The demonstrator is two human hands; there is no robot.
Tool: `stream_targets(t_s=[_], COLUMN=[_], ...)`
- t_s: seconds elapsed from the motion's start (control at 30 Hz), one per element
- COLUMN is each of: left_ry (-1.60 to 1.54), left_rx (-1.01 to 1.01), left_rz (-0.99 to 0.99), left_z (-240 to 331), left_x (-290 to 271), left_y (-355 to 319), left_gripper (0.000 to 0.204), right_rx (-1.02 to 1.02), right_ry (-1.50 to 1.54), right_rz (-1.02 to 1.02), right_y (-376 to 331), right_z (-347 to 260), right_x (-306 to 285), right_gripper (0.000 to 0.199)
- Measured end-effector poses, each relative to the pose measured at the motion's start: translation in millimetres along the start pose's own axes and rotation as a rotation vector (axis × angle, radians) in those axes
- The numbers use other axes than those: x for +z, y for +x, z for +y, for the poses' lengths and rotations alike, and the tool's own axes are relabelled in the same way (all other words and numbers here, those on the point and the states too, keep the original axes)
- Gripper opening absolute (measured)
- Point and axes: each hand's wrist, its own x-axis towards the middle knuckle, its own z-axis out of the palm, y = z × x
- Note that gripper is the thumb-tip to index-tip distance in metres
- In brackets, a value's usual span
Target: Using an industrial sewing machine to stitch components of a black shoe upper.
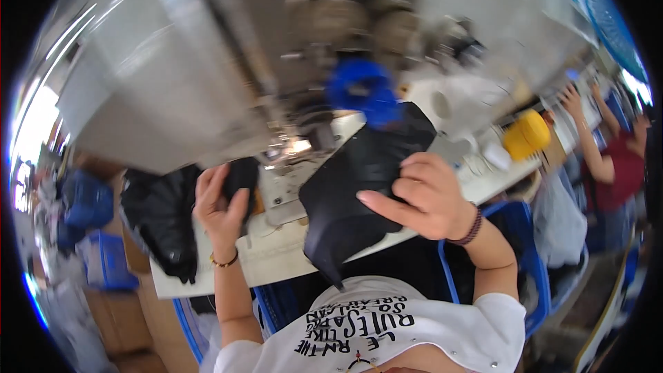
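Note:
My right hand (429,197) grips the right edge of a black fabric piece (362,179), one finger stretched across it and the others curled. The piece lies over the white sewing table, and its pointed lower end hangs past the front edge. My left hand (222,204) is beside the needle area, thumb and fingers apart, against a smaller black piece (242,176). A crumpled black fabric bundle (162,217) hangs over the table's left end. The sewing machine (159,83) fills the upper left, blurred, with a lit spot at the needle (297,145).
A blue round part (359,86) sits above the black piece. A yellow thread cone (526,135) stands on the table (197,276) at right. Blue crates (110,259) and cartons (117,318) lie at left. A co-worker in a red shirt (618,169) is at far right.

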Motion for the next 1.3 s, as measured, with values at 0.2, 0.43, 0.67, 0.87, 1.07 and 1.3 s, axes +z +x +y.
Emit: stream_targets(t_s=[0.2,0.43,0.67,0.87,1.07,1.3], left_ry=[0.332,0.533,0.580,0.594,0.595,0.495], left_rx=[0.228,0.557,0.601,0.610,0.510,0.444], left_rz=[-0.190,-0.333,-0.413,-0.417,-0.465,-0.448], left_z=[47.2,56.9,52.9,51.9,56.0,49.3], left_x=[-8.8,19.3,24.5,26.2,21.8,22.8], left_y=[10.0,19.0,25.3,26.5,29.0,28.5], left_gripper=[0.039,0.029,0.028,0.028,0.028,0.029], right_rx=[0.012,0.262,0.320,0.332,0.358,0.380], right_ry=[-0.029,0.247,0.264,0.216,0.234,0.191], right_rz=[-0.048,-0.146,-0.163,-0.219,-0.229,-0.276], right_y=[11.6,4.0,-1.5,-7.1,-0.3,7.7], right_z=[-9.4,-19.0,-21.3,-21.9,-24.0,-23.5], right_x=[85.5,90.0,91.8,91.9,88.0,84.9], right_gripper=[0.038,0.047,0.053,0.059,0.060,0.055])
